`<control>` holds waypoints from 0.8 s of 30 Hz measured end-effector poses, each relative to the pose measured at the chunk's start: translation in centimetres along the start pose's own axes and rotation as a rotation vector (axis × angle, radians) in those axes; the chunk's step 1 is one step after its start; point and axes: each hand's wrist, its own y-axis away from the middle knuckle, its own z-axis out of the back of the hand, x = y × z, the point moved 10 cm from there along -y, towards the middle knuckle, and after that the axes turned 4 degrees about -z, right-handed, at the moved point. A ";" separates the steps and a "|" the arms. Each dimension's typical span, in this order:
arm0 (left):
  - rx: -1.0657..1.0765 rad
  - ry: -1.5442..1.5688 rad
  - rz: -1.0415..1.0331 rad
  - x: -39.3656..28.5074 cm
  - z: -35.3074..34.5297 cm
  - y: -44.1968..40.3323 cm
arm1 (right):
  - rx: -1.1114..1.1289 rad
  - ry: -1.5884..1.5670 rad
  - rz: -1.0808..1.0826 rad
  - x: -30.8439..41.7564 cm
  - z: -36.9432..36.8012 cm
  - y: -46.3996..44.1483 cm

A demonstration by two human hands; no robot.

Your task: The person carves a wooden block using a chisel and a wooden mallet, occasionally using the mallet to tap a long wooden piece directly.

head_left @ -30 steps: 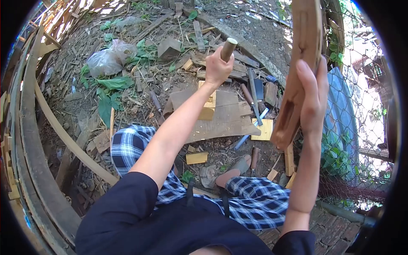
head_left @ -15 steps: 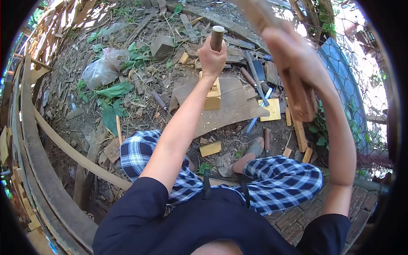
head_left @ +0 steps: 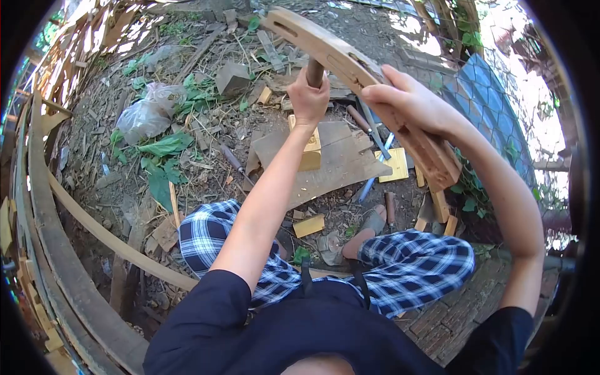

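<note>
- Clenching an upright round wooden handle (head_left: 314, 74) in the left hand (head_left: 308, 103), with a tight fist; cannot tell what lies at its lower end.
- Grasping a curved, slotted wooden beam (head_left: 350, 67) in the right hand (head_left: 412, 105), curled partway around it, with some fingers hidden behind.
- Holding the beam raised and slanted, upper left to lower right, across the top of the handle; cannot tell whether touching.
- Below the left hand, resting on a brown board (head_left: 344, 169): a yellow wooden block (head_left: 309, 162), partly covered by the forearm.
- Lying right of the block: a brown-handled tool (head_left: 358, 117) and a flat yellow piece (head_left: 392, 164).
- Lying left of the board: another dark-handled tool (head_left: 231, 157).
- Farther left, on littered ground: a clear plastic bag (head_left: 152, 114) beside green leaves (head_left: 167, 145).
- Standing at far right: a wire fence (head_left: 500, 115).
</note>
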 end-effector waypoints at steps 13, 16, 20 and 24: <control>-0.018 -0.026 0.026 0.6 0.7 0.0 | 0.151 0.073 -0.141 0.1 0.9 -0.3; -0.017 -0.044 0.029 1.3 0.6 -0.2 | 0.131 -0.274 -0.076 1.3 1.7 -0.3; -0.037 -0.020 0.047 1.2 0.7 0.1 | -0.118 -0.558 0.085 6.2 9.8 1.2; -0.054 -0.047 0.018 0.8 0.9 0.1 | -0.013 0.022 0.138 2.4 2.9 -1.8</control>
